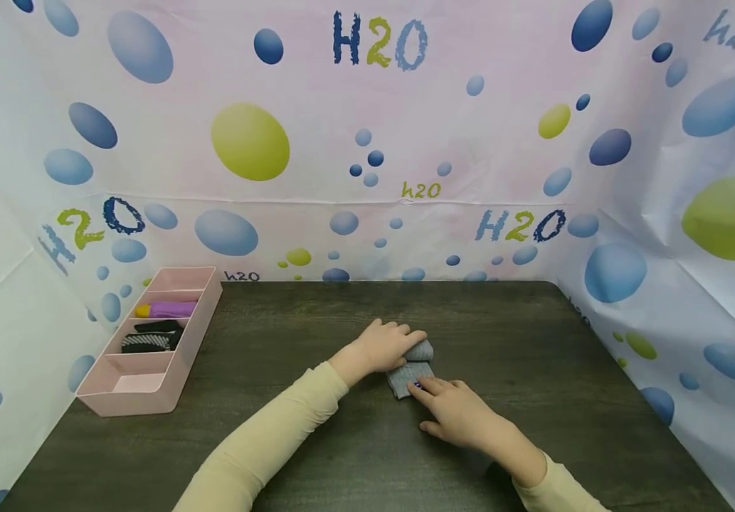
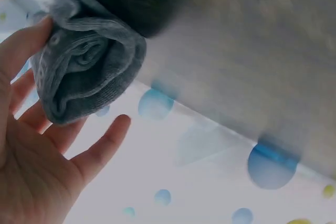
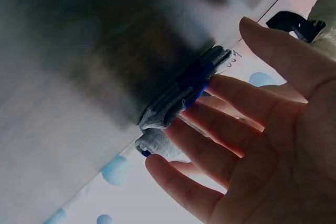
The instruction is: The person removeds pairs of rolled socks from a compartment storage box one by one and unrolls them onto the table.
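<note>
A grey pair of socks (image 1: 408,378), partly rolled up, lies on the dark table in the head view. My left hand (image 1: 381,345) grips the rolled end, with the thumb on the near side and fingers behind it. The left wrist view shows the spiral end of the sock roll (image 2: 86,74) between thumb and fingers. On the flat end, beside a small blue mark, rest the fingertips of my right hand (image 1: 459,414). Seen from the right wrist, its fingers (image 3: 210,153) are nearly straight along the flat fabric, and the thumb stands apart.
At the table's left side stands a pink divided box (image 1: 196,348). One compartment holds a purple and yellow rolled item (image 1: 171,309); another holds black and striped folded items (image 1: 149,342). A printed sheet (image 1: 367,235) rises behind the table and along both sides.
</note>
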`<control>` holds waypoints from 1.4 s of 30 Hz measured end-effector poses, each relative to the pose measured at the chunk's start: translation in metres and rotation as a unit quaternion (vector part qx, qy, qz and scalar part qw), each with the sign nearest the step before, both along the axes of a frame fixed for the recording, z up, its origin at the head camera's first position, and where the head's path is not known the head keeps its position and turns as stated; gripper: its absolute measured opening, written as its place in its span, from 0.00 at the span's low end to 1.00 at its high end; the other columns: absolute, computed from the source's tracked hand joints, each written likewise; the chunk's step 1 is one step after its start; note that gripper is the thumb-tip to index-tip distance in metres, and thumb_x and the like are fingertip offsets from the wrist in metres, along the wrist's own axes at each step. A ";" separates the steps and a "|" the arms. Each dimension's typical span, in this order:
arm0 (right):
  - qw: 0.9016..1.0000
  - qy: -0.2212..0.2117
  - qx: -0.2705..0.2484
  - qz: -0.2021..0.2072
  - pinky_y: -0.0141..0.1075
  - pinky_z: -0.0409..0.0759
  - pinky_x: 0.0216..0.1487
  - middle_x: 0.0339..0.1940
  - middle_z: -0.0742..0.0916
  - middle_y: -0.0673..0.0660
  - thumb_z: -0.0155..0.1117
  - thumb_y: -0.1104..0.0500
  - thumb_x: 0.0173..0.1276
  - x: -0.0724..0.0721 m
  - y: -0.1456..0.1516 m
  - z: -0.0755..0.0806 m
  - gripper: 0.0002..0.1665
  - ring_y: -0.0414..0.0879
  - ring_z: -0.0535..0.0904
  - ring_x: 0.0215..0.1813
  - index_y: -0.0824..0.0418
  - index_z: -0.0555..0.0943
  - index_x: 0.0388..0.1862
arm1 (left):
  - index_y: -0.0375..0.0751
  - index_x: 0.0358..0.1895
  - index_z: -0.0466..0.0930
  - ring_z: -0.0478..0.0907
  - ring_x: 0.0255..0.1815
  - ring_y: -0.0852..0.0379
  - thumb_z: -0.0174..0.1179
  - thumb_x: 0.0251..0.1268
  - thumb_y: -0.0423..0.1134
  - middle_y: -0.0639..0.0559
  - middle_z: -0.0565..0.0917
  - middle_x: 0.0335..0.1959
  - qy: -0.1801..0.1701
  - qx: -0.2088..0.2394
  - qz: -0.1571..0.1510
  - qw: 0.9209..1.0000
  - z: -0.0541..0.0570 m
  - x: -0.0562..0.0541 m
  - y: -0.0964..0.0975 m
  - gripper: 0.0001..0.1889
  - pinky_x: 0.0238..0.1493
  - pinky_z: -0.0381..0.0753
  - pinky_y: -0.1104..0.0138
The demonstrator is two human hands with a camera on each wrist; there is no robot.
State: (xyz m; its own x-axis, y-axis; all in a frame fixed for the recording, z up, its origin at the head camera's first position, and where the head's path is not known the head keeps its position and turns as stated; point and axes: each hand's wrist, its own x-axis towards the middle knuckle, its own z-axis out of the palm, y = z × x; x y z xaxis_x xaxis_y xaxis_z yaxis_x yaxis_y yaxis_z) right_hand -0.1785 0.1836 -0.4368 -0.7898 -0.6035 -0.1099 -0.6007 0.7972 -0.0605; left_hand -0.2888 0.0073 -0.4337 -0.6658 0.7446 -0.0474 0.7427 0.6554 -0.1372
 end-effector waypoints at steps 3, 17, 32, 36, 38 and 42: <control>1.000 0.009 0.008 0.000 0.57 0.75 0.60 0.68 0.77 0.63 0.67 0.46 0.64 0.002 -0.001 0.000 0.39 0.57 0.75 0.67 0.59 0.70 0.71 | 0.61 0.73 0.60 0.78 0.61 0.53 0.57 0.71 0.48 0.54 0.76 0.63 0.029 -0.021 -0.042 0.998 0.000 -0.001 0.001 0.30 0.60 0.78 0.52; 0.999 0.031 0.034 -0.005 0.52 0.77 0.60 0.67 0.78 0.60 0.66 0.44 0.65 0.007 -0.008 0.001 0.38 0.54 0.76 0.67 0.57 0.71 0.70 | 0.59 0.74 0.57 0.75 0.63 0.54 0.49 0.76 0.46 0.55 0.71 0.68 0.099 -0.065 -0.115 0.986 -0.007 -0.018 0.003 0.26 0.58 0.79 0.56; 0.998 0.046 0.043 0.004 0.50 0.79 0.58 0.66 0.79 0.58 0.66 0.44 0.65 0.010 -0.010 0.000 0.37 0.53 0.78 0.65 0.57 0.72 0.69 | 0.57 0.74 0.58 0.78 0.58 0.54 0.53 0.73 0.51 0.55 0.75 0.64 0.119 -0.053 -0.126 0.983 -0.019 -0.036 0.010 0.29 0.54 0.80 0.58; 0.998 0.044 0.041 0.008 0.50 0.79 0.58 0.65 0.80 0.58 0.66 0.44 0.65 0.012 -0.011 0.002 0.36 0.52 0.78 0.64 0.57 0.73 0.69 | 0.58 0.75 0.57 0.78 0.58 0.55 0.52 0.74 0.50 0.56 0.75 0.64 0.126 -0.053 -0.122 0.983 -0.021 -0.041 0.012 0.29 0.55 0.80 0.58; 0.998 0.040 0.041 0.010 0.50 0.79 0.58 0.65 0.80 0.58 0.66 0.44 0.65 0.014 -0.012 0.002 0.36 0.52 0.78 0.64 0.57 0.73 0.68 | 0.58 0.75 0.57 0.78 0.58 0.56 0.50 0.75 0.49 0.56 0.75 0.64 0.130 -0.054 -0.113 0.984 -0.021 -0.046 0.012 0.28 0.55 0.80 0.58; 0.998 0.038 0.044 0.012 0.49 0.79 0.58 0.65 0.80 0.57 0.66 0.44 0.65 0.017 -0.014 0.004 0.35 0.51 0.79 0.64 0.57 0.73 0.68 | 0.59 0.75 0.57 0.78 0.59 0.56 0.48 0.77 0.47 0.56 0.75 0.65 0.121 -0.057 -0.090 0.987 -0.020 -0.054 0.012 0.26 0.57 0.79 0.58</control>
State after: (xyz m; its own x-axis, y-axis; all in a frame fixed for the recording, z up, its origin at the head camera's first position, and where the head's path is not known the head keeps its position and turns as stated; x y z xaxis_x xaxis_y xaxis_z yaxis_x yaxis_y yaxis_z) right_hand -0.1617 0.1693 -0.4329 -0.7828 -0.6136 -0.1037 -0.6204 0.7823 0.0546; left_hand -0.3428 0.0198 -0.4539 -0.5258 0.8506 0.0052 0.7822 0.4859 -0.3899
